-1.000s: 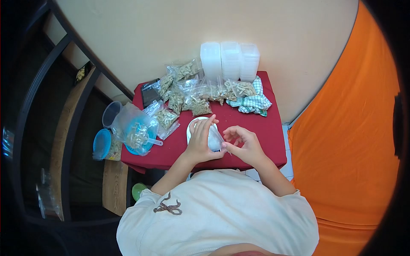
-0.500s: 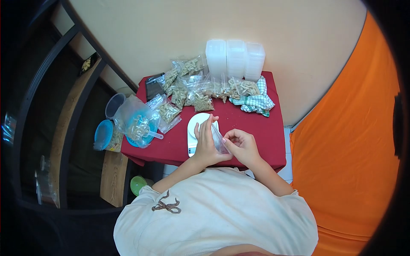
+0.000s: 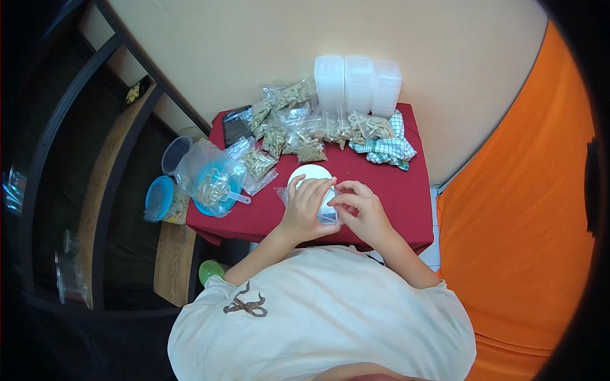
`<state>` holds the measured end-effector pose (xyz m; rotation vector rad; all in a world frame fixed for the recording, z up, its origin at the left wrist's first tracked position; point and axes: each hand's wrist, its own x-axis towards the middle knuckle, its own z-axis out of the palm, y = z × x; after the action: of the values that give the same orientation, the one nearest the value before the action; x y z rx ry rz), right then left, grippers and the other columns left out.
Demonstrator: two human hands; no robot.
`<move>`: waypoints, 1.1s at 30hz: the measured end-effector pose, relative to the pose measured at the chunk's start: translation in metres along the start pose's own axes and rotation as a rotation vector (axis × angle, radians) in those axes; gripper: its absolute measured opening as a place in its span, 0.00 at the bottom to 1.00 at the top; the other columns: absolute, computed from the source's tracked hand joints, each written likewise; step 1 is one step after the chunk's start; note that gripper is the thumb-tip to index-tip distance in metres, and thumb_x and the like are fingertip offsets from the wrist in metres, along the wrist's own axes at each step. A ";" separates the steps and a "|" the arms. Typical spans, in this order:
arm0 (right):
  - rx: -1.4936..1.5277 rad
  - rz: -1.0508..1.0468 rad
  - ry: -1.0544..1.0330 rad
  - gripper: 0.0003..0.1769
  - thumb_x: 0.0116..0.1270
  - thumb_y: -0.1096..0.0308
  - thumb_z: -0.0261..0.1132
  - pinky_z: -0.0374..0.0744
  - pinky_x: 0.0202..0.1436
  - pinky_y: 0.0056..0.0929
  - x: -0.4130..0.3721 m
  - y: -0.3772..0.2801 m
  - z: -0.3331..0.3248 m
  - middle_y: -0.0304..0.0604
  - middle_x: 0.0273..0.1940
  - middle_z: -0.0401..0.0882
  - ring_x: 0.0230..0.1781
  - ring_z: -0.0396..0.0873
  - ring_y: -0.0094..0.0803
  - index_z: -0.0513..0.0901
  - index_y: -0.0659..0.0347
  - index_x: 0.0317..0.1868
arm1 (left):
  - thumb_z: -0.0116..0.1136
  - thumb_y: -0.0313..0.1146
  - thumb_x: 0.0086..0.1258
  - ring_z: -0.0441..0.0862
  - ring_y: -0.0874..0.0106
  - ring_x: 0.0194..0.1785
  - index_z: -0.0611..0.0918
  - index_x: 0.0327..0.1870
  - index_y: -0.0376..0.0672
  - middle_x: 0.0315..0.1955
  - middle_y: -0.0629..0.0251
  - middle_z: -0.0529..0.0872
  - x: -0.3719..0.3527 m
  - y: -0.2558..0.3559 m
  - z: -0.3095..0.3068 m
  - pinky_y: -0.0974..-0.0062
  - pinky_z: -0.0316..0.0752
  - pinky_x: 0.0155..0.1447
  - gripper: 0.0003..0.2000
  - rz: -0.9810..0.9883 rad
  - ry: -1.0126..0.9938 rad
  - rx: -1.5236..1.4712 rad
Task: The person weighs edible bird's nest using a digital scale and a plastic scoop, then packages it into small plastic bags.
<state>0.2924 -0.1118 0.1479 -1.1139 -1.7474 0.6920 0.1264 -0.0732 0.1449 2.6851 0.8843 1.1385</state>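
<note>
A clear plastic bag [image 3: 328, 217] is between my hands, above the front part of the white scale [image 3: 309, 171]. My left hand [image 3: 306, 208] is closed round the bag, its fingers bent over it from the left. The thumb and fingers of my right hand [image 3: 361, 209] pinch the bag's right side. Both hands hide much of the scale. Behind them lie filled clear bags [image 3: 311, 150] of pale pieces, and one more filled bag [image 3: 257, 164] is to the left.
Stacked clear containers [image 3: 359, 82] stand at the back of the red-covered table [image 3: 400, 197], near a checked cloth [image 3: 389, 151]. At left are a blue-rimmed tub with a scoop [image 3: 236, 197], a lidded tub [image 3: 159, 193] and dark shelving [image 3: 98, 171]. An orange curtain [image 3: 521, 190] hangs at right.
My left hand's fingers have lowered and curled over the bag. The bag now lies flatter, with an edge showing left of that hand. The view has shifted slightly.
</note>
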 end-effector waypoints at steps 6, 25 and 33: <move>-0.193 -0.032 -0.076 0.27 0.44 0.68 0.70 0.67 0.57 0.39 0.008 -0.015 0.000 0.48 0.49 0.71 0.53 0.66 0.47 0.75 0.62 0.47 | 0.67 0.42 0.35 0.69 0.59 0.53 0.68 0.57 0.39 0.49 0.58 0.71 0.005 -0.002 -0.005 0.56 0.56 0.60 0.41 0.043 -0.018 -0.034; -0.170 0.062 -0.097 0.18 0.50 0.68 0.68 0.67 0.57 0.41 -0.001 -0.011 -0.008 0.45 0.52 0.66 0.56 0.63 0.44 0.80 0.52 0.44 | 0.68 0.36 0.42 0.74 0.61 0.50 0.70 0.52 0.38 0.48 0.56 0.74 0.003 -0.019 0.012 0.66 0.69 0.52 0.32 -0.118 -0.219 -0.606; 0.027 0.038 -0.101 0.11 0.53 0.70 0.66 0.67 0.58 0.38 0.001 0.020 -0.007 0.46 0.48 0.75 0.55 0.68 0.41 0.83 0.55 0.39 | 0.69 0.35 0.46 0.79 0.67 0.40 0.75 0.49 0.39 0.37 0.61 0.80 -0.014 -0.027 0.013 0.72 0.73 0.46 0.26 -0.260 -0.343 -0.582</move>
<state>0.3061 -0.1023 0.1345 -1.1128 -1.8009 0.8050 0.1145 -0.0565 0.1191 2.1232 0.6827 0.7061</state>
